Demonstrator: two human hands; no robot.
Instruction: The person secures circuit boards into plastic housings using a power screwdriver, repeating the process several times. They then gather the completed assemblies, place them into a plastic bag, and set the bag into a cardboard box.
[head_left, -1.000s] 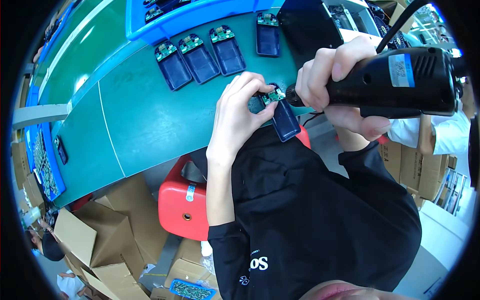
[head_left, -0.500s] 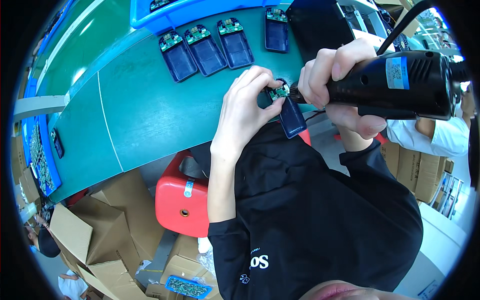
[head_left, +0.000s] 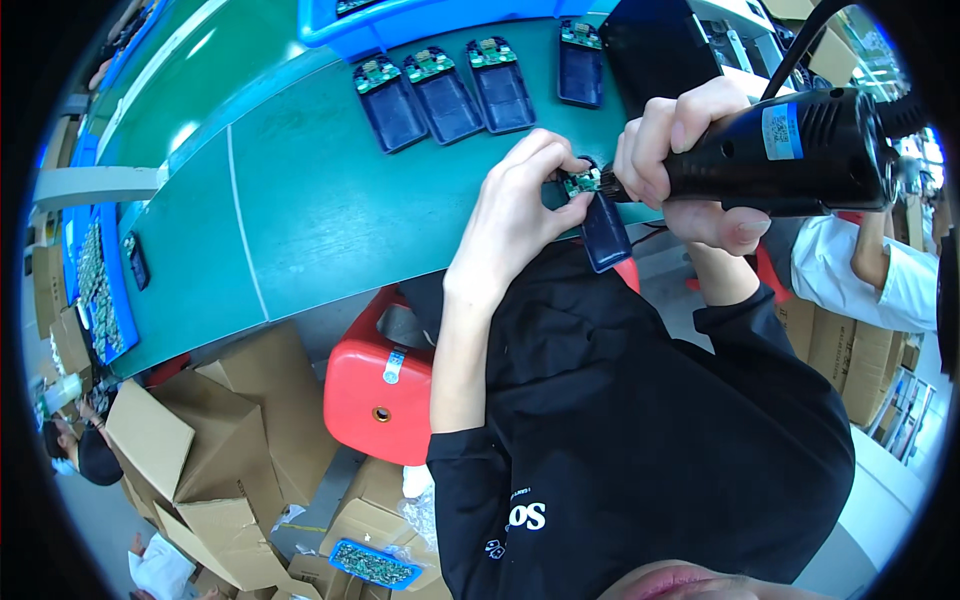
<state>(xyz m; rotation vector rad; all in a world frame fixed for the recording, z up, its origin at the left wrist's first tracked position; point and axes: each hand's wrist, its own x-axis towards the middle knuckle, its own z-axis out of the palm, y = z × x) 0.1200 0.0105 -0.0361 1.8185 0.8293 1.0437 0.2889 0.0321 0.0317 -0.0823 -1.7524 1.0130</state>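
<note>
My left hand (head_left: pixel 515 215) pinches the top end of a dark blue plastic case (head_left: pixel 605 235), at the small green circuit board (head_left: pixel 583 182) fitted there. The lower part of this case sticks out past the table's front edge. In my right hand (head_left: pixel 690 160) is a black corded electric screwdriver (head_left: pixel 800 150) with a blue label, held almost level. Its dark nose meets the right side of the board; the tip itself is too small to make out.
Several similar cases with boards (head_left: pixel 445 95) lie open at the back of the green table (head_left: pixel 330 200), before a blue bin (head_left: pixel 400 30). Another blue tray of boards (head_left: pixel 97 280) stands far left. A red stool (head_left: pixel 375 405) and cardboard boxes (head_left: pixel 215 440) are below. Other people sit nearby.
The whole view has shifted, so the table and cases appear further right. Both hands keep their grips, and the screwdriver still meets the board.
</note>
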